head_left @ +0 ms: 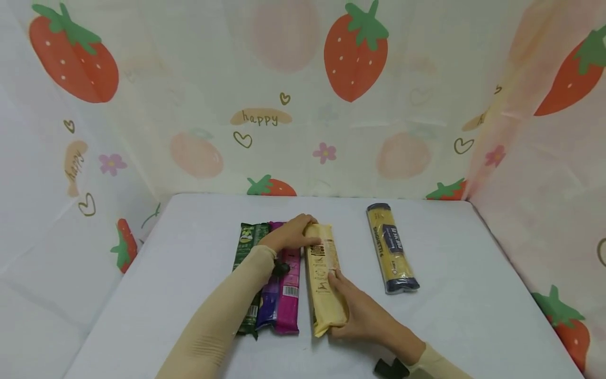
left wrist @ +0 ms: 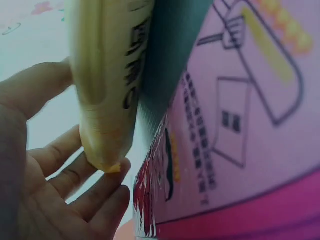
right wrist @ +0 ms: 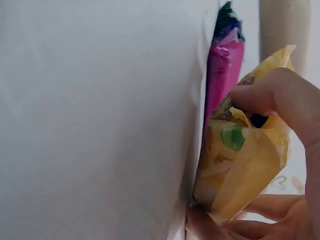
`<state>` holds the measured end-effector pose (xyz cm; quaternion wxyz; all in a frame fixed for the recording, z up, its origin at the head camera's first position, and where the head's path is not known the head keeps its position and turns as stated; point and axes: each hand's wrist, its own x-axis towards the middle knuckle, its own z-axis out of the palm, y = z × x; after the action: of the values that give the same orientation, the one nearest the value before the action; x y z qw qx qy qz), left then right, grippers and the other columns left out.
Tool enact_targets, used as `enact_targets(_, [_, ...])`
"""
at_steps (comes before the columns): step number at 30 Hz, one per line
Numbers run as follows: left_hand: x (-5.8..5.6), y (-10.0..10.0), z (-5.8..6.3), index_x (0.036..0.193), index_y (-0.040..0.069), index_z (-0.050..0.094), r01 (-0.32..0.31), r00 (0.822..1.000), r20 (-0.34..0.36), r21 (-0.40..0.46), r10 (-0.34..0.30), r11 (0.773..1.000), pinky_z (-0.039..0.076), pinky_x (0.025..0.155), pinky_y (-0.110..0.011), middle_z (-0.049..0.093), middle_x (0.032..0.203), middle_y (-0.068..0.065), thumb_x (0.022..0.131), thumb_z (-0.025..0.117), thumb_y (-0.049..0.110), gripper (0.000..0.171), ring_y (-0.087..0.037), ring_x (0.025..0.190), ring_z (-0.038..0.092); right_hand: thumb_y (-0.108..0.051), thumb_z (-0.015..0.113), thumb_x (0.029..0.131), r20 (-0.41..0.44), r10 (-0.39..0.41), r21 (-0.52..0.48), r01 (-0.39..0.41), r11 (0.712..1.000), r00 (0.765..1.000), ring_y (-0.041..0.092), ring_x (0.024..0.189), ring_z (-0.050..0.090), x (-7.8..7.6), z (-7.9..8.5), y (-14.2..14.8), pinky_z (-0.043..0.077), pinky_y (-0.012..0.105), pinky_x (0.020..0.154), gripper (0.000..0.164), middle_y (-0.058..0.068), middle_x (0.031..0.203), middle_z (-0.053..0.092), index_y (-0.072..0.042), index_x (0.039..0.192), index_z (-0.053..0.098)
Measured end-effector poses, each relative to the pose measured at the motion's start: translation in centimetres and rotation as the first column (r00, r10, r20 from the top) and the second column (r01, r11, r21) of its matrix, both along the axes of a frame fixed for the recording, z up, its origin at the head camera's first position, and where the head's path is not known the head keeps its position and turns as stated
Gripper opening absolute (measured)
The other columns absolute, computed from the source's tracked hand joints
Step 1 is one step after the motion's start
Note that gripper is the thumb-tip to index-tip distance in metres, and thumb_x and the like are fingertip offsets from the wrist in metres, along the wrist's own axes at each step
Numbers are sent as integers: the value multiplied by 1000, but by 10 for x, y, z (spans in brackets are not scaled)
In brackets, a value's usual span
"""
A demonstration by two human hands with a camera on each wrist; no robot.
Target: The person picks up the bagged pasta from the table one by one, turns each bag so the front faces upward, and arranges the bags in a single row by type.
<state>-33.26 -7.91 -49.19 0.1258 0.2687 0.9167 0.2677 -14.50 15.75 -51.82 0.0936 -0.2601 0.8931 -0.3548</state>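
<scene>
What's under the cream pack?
White table shows on both sides of the cream pack, which left hand and right hand grip. What's directly beneath is covered.

Table (head_left: 454,273): lanes and obstacles.
Wide lane between yellow pack (head_left: 320,287) and spaghetti (head_left: 392,247), right hand (head_left: 362,313) obstructing its near end; narrow gap between yellow pack and pink pack (head_left: 288,310), bridged at far end by left hand (head_left: 290,234); left sleeve (head_left: 227,310) crossing green pack (head_left: 246,239); broad strip right of spaghetti.
</scene>
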Motion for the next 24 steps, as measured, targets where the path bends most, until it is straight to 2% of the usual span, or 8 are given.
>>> enact_targets(6, [1, -4, 1, 149, 3, 56, -3, 999, 37, 140, -2, 990, 47, 110, -47, 55, 150, -20, 108, 57, 19, 44, -30, 126, 56, -21, 93, 76, 29, 18, -103, -15, 995, 999, 38, 160, 28, 0, 3, 7, 32, 52, 125, 118, 22, 176, 17, -1, 170, 25])
enact_targets(9, [-2, -7, -1, 151, 4, 54, 8, 998, 61, 179, -19, 984, 46, 101, -43, 52, 153, -20, 105, 47, 4, 47, -29, 121, 53, -18, 93, 78, 58, 23, -165, -13, 986, 998, 37, 159, 30, 0, 3, 11, 39, 49, 121, 115, 20, 176, 16, -1, 170, 24])
enact_targets(12, [-4, -12, -4, 153, 5, 52, 55, 996, 56, 195, -67, 979, 43, 89, -39, 52, 149, -21, 103, 42, -7, 53, -28, 112, 51, -17, 92, 81, 81, 33, -231, -14, 973, 996, 40, 158, 32, 1, 3, 13, 44, 48, 117, 112, 21, 176, 17, -1, 170, 24])
enact_targets(15, [-5, -16, -5, 155, 5, 49, 113, 993, 20, 193, -119, 975, 41, 84, -37, 53, 139, -21, 102, 46, -12, 56, -29, 104, 50, -15, 90, 83, 92, 52, -287, -23, 958, 994, 43, 157, 33, 1, 2, 14, 46, 48, 115, 110, 24, 176, 17, 0, 170, 24])
enact_targets(17, [-6, -18, -6, 158, 5, 46, 139, 990, 6, 198, -144, 970, 42, 84, -38, 51, 139, -22, 103, 49, -12, 57, -32, 105, 51, -15, 90, 84, 94, 67, -315, -34, 948, 993, 45, 156, 33, 2, 2, 14, 47, 46, 115, 109, 25, 175, 17, 1, 169, 24])
enact_targets(20, [-6, -20, -6, 159, 4, 45, 137, 990, 0, 219, -141, 966, 50, 102, -39, 48, 150, -22, 105, 55, -8, 56, -35, 125, 55, -13, 88, 86, 84, 92, -345, -58, 937, 992, 47, 155, 35, 1, 1, 14, 47, 43, 114, 106, 26, 175, 16, 2, 169, 23])
enact_targets(22, [-6, -20, -6, 158, 4, 46, 116, 993, -2, 236, -119, 965, 49, 114, -44, 46, 157, -22, 106, 59, -5, 54, -37, 138, 53, -13, 88, 87, 70, 101, -352, -70, 933, 992, 47, 154, 36, 1, 0, 15, 48, 43, 114, 105, 26, 175, 17, 2, 169, 24])
enact_targets(24, [-6, -21, -6, 155, 3, 50, 89, 996, -5, 245, -91, 965, 45, 119, -47, 47, 158, -22, 106, 63, -2, 51, -38, 146, 50, -13, 87, 88, 56, 108, -360, -81, 929, 993, 48, 152, 38, 0, -1, 16, 48, 44, 114, 103, 27, 175, 18, 2, 169, 25])
